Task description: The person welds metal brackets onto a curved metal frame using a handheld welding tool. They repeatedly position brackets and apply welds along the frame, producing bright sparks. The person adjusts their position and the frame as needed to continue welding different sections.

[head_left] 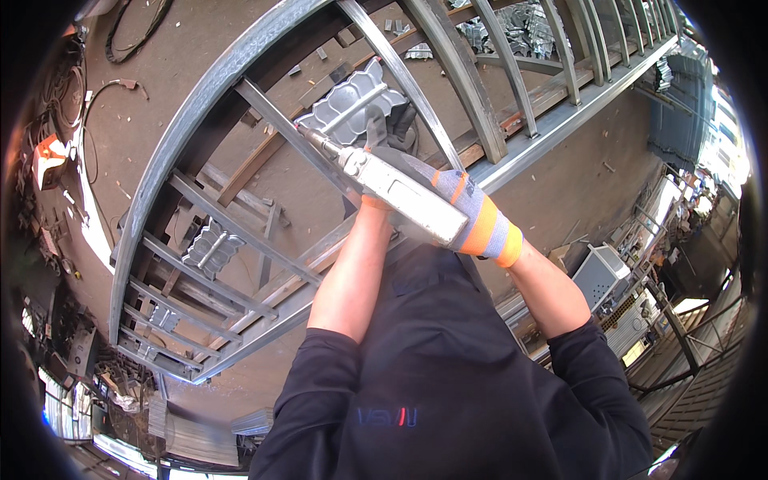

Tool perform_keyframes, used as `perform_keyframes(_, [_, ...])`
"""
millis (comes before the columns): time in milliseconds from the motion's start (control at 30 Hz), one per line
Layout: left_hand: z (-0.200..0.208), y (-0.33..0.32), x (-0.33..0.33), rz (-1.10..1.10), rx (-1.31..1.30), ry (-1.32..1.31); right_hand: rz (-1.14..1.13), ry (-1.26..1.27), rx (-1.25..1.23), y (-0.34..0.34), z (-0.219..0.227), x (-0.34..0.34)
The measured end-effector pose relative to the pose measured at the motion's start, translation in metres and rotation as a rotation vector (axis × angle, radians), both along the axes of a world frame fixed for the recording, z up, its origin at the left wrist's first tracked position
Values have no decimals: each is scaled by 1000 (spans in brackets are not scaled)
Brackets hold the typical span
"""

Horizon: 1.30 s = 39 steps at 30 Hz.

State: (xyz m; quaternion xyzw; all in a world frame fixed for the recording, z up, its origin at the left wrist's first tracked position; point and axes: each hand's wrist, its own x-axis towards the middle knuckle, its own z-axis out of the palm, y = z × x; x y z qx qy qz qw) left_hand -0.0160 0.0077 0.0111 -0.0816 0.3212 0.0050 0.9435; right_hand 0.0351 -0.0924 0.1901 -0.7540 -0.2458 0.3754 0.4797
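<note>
My right hand [464, 204], in a grey and orange glove, is wrapped round a white boxy hand tool [412, 200] with a narrow metal nose. The tip of that nose is at a grey metal bar [276, 116], where a reddish spot shows. Under the tool is my left hand [394, 132]; the tool covers its palm. Its dark gloved fingers come out on the far side, spread apart, close to a silver leaf-shaped ornamental panel [344, 102]. A thin rod crosses that panel. Whether the fingers touch it is unclear.
A large curved metal frame [144, 188] with several crossbars lies across the view. Another ornamental panel [212, 248] sits between its bars at the left. Cables [88, 104] lie on the floor at the far left. A grey cabinet [600, 276] stands at the right.
</note>
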Motion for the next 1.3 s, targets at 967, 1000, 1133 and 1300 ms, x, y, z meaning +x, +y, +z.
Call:
perform_keyframes(967, [-3, -2, 0, -39, 14, -16, -51, 78, 60, -5, -6, -1])
perform_keyframes(1000, [-3, -1, 0, -40, 17, -16, -55, 73, 65, -5, -6, -1])
perform_keyframes(1133, [-4, -1, 0, -43, 20, -16, -21, 52, 5, -4, -9, -1])
perform_keyframes(1300, [-2, 0, 1, -45, 28, -17, -48, 75, 42, -5, -13, -4])
